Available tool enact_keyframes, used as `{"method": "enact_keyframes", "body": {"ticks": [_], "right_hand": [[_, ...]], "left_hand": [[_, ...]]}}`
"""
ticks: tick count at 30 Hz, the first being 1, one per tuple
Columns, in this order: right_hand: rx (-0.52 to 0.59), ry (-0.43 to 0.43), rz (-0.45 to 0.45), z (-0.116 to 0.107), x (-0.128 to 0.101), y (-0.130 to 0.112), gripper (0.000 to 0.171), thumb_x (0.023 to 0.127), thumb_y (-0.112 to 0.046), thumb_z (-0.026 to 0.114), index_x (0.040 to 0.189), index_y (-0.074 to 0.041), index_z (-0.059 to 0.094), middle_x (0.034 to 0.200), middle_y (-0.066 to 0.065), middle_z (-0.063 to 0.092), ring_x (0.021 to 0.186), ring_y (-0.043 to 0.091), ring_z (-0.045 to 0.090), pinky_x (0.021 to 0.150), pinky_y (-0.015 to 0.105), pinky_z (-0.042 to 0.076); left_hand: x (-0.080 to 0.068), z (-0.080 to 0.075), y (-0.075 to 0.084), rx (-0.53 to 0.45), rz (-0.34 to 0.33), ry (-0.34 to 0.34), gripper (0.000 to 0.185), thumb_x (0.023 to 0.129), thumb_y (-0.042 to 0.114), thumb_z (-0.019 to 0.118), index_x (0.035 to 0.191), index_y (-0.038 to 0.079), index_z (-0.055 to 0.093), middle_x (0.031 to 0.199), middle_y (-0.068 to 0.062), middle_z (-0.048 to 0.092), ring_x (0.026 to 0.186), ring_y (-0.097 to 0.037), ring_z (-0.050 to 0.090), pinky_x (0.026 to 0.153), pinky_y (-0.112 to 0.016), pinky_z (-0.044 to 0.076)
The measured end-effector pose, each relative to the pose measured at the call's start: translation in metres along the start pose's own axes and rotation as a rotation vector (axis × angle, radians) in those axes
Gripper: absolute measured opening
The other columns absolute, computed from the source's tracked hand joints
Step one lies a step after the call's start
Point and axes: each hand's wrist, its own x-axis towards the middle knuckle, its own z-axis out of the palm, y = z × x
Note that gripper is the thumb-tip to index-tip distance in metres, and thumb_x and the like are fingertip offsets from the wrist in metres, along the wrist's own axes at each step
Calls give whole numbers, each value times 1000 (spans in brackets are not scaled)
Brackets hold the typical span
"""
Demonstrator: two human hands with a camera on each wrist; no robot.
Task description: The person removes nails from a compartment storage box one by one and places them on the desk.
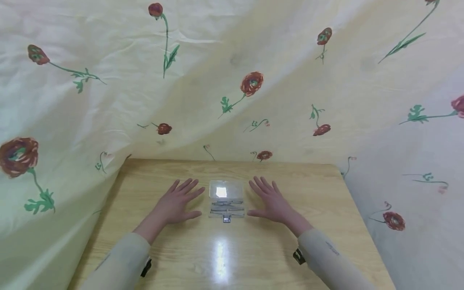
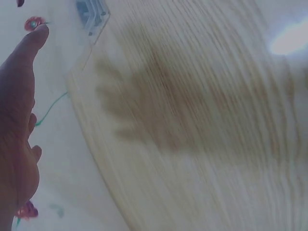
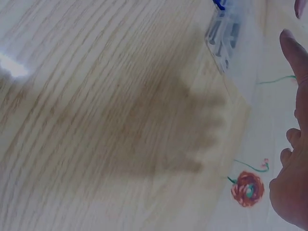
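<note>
Two hands: left hand (image 1: 176, 203) and right hand (image 1: 271, 201) flat, fingers spread, holding nothing.
Between them: clear case (image 1: 226, 200) on worktop (image 1: 232, 257).
Risk: a careless sideways push may slide the case.

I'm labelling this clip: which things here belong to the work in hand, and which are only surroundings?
In the work:
- clear plastic case of small metal tools, lying between the hands
- left hand, flat, fingers spread
- right hand, flat, fingers spread

Surroundings:
- light wooden table
- cream cloth printed with red flowers
</note>
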Motion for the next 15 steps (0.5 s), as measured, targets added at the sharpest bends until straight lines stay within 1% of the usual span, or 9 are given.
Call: {"method": "enact_keyframes", "body": {"ticks": [1, 3, 7, 10, 13, 15], "right_hand": [[2, -5, -2, 1, 1, 0, 107, 88, -59, 81, 168, -8, 31, 176, 18, 18, 161, 47, 16, 125, 75, 8], [15, -23, -1, 4, 4, 0, 108, 88, -58, 82, 168, -9, 30, 176, 16, 17, 161, 47, 15, 126, 73, 6], [24, -36, -19, 12, 7, 2, 109, 87, -58, 82, 168, -8, 30, 175, 18, 21, 161, 48, 17, 126, 73, 7], [2, -50, -35, 18, 9, 4, 109, 86, -59, 82, 168, -7, 31, 174, 20, 24, 160, 48, 19, 126, 73, 10], [-19, -72, -40, 24, 10, 6, 109, 86, -60, 82, 168, -7, 31, 174, 19, 26, 160, 46, 20, 126, 72, 11], [-30, -81, -48, 28, 10, 7, 110, 87, -61, 82, 167, -7, 31, 174, 19, 26, 160, 45, 21, 126, 71, 12]], "left_hand": [[4, 1, 1, 0, 10, -4, 81, 97, 64, 67, 164, 25, 45, 173, -11, 33, 161, -34, 26, 130, -62, 15], [10, 4, 3, 7, 34, -15, 79, 97, 63, 68, 163, 25, 47, 173, -11, 34, 161, -34, 28, 130, -61, 15], [20, 10, 6, 10, 71, -43, 75, 98, 61, 68, 161, 24, 50, 172, -11, 36, 160, -34, 29, 131, -60, 15], [27, 13, 8, -11, 72, -58, 72, 99, 58, 68, 160, 23, 51, 171, -12, 38, 160, -35, 29, 131, -60, 16], [34, 16, 9, -38, 66, -81, 70, 100, 55, 68, 160, 22, 51, 170, -13, 38, 160, -35, 28, 131, -60, 16], [38, 19, 10, -36, 73, -92, 70, 101, 54, 68, 160, 22, 51, 170, -14, 38, 160, -35, 28, 130, -60, 16]]}}
